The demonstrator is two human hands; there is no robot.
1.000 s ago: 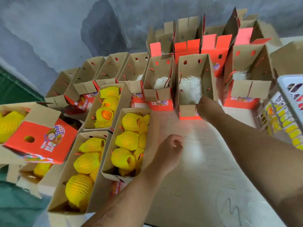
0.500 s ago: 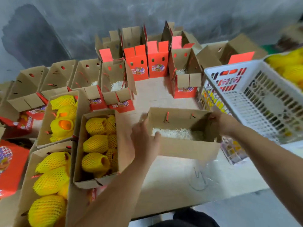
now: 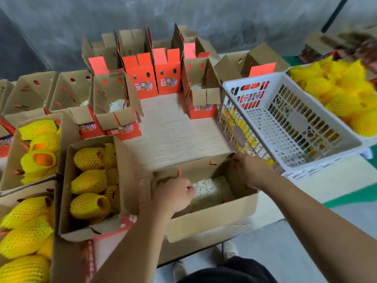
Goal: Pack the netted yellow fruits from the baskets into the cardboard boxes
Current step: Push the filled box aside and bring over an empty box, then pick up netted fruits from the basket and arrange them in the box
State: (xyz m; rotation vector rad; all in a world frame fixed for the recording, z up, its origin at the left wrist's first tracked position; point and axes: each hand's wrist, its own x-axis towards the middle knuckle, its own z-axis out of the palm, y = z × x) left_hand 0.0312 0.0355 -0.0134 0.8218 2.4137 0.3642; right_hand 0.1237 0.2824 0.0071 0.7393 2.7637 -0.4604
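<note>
The surface [image 3: 173,129] carries many cardboard boxes; a white basket [image 3: 318,152] sits empty at right, beside a pile of netted fruits [image 3: 336,92]. Packed fruits [image 3: 89,180] fill the boxes at left. An open box [image 3: 212,219] with shredded paper [image 3: 210,188] lies nearest. Both forearms reach forward: the left hand [image 3: 173,195] curls its grip over the box's left wall; the right hand [image 3: 251,170] pinches the far right corner.
</note>
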